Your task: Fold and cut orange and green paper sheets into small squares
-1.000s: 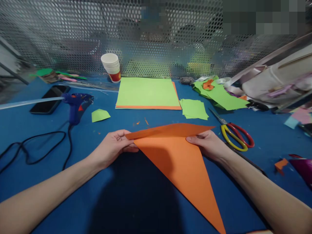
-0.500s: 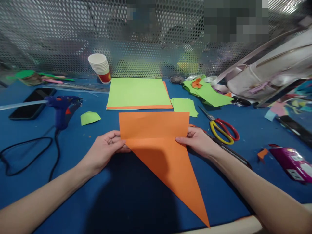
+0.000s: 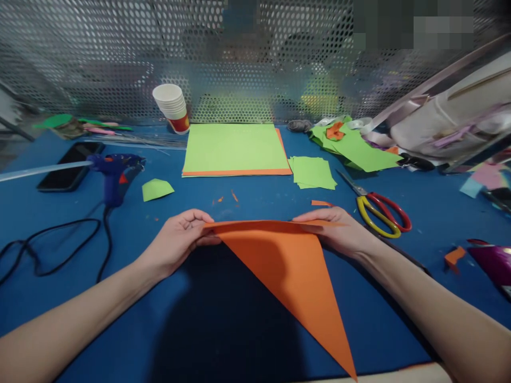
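Observation:
An orange paper sheet (image 3: 291,271) is held up between both hands, its long pointed end reaching down to the right toward the table's near edge. Its upper strip is bent and seen nearly edge-on. My left hand (image 3: 179,236) pinches the left end of the fold. At the right end my right hand (image 3: 339,229) grips the paper, with its fingers stretched along the upper edge. Beyond the hands lies a stack of green sheets (image 3: 235,149) with orange edges showing. Small green squares (image 3: 313,173) sit at its right.
Scissors (image 3: 379,210) lie right of the squares, near green scraps (image 3: 359,149). On the left are a blue glue gun (image 3: 114,181) with a looped cord, a phone (image 3: 66,178) and a green scrap (image 3: 157,189). Stacked cups (image 3: 171,106) stand at the back, before a perforated metal panel.
The orange sheet's upper strip, which stood flat toward the camera, has tipped over to nearly edge-on. Both hands kept hold of the paper. The whole view has shifted slightly.

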A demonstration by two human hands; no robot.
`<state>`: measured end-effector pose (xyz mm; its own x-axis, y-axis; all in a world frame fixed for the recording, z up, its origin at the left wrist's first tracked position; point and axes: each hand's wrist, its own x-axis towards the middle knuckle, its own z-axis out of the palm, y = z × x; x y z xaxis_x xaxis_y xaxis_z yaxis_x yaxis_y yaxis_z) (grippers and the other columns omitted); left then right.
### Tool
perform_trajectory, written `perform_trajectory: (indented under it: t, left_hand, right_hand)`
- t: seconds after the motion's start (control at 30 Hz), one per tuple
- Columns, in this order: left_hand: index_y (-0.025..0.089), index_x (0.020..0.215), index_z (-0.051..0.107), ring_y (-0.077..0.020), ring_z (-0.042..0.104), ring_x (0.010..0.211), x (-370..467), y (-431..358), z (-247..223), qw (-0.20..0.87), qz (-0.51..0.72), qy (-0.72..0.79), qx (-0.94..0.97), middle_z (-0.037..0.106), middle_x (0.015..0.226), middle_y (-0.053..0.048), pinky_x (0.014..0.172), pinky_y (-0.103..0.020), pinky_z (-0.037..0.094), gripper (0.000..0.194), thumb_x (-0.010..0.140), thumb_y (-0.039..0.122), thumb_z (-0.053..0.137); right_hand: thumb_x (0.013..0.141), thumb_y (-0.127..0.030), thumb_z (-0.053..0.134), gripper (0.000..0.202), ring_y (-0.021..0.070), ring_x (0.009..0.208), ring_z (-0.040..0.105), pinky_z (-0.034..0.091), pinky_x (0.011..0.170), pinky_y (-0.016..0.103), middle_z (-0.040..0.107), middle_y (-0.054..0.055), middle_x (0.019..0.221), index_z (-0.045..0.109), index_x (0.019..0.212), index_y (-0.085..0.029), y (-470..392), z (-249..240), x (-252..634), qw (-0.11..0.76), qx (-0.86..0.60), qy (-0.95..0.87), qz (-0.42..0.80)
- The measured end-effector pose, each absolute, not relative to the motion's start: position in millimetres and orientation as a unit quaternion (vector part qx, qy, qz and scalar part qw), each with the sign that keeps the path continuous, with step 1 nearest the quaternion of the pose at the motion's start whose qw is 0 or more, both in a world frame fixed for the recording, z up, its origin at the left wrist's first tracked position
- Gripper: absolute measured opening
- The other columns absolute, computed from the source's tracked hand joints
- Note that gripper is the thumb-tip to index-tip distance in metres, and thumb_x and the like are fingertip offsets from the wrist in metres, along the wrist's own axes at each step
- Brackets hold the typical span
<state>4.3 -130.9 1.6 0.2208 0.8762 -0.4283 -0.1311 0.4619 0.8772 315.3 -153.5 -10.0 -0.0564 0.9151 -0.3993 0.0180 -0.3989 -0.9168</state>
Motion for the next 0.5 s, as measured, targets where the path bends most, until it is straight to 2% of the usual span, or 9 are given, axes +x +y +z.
perform_trajectory:
  t: [0.23, 0.5]
  left_hand:
    - [0.014, 0.071, 0.065, -0.0067, 0.061, 0.053, 4.7, -129.1, 6.1, 0.697, 0.366, 0.505, 0.355, 0.067, 0.059, 0.002, 0.051, -0.013, 0.048, 0.029, 0.054, 0.023, 0.088]
    - [0.015, 0.067, 0.065, -0.0069, 0.059, 0.053, 3.9, -131.0, 7.0, 0.680, 0.372, 0.521, 0.357, 0.066, 0.060, 0.002, 0.051, -0.014, 0.045, 0.022, 0.055, 0.021, 0.083]
  right_hand:
    - [0.050, -0.046, 0.089, 0.027, 0.0258, 0.072, 0.073, 0.060, 0.071, 0.038, 0.078, 0.007, 0.080, 0.080, 0.068, -0.028, -153.8, -2.6, 318.1, 0.368, -0.558, -0.407, 0.622]
    - [0.054, -0.046, 0.086, 0.024, 0.0276, 0.082, 0.073, 0.058, 0.080, 0.041, 0.078, 0.007, 0.089, 0.079, 0.069, -0.028, -154.0, -6.0, 319.0, 0.371, -0.539, -0.393, 0.645]
